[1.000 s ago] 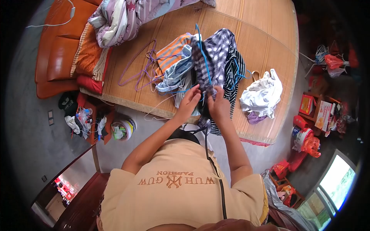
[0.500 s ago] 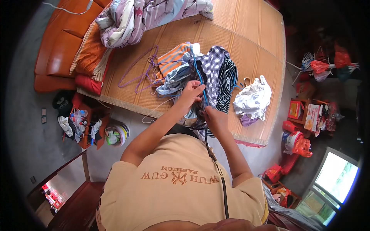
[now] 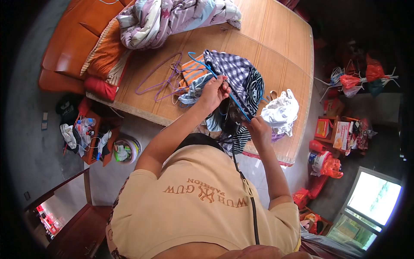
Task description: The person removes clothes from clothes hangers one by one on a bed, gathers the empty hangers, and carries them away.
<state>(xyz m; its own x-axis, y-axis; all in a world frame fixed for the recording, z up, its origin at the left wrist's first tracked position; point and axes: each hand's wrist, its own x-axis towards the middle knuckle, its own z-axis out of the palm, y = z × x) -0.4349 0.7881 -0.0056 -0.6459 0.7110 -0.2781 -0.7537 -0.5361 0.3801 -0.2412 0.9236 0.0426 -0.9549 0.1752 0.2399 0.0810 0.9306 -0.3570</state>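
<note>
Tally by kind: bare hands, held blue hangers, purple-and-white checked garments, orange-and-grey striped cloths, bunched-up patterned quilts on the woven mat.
Left hand and right hand: 2
Held blue hanger: 1
Checked garment: 1
Orange striped cloth: 1
Patterned quilt: 1
Total: 6

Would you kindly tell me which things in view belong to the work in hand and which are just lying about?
Likely in the work:
- blue hanger, in left hand and right hand
- checkered garment
- orange-striped garment
- purple hangers
- white garments, probably

Apparently just lying about:
- bundled quilt
- orange cushion
- bucket on the floor
</note>
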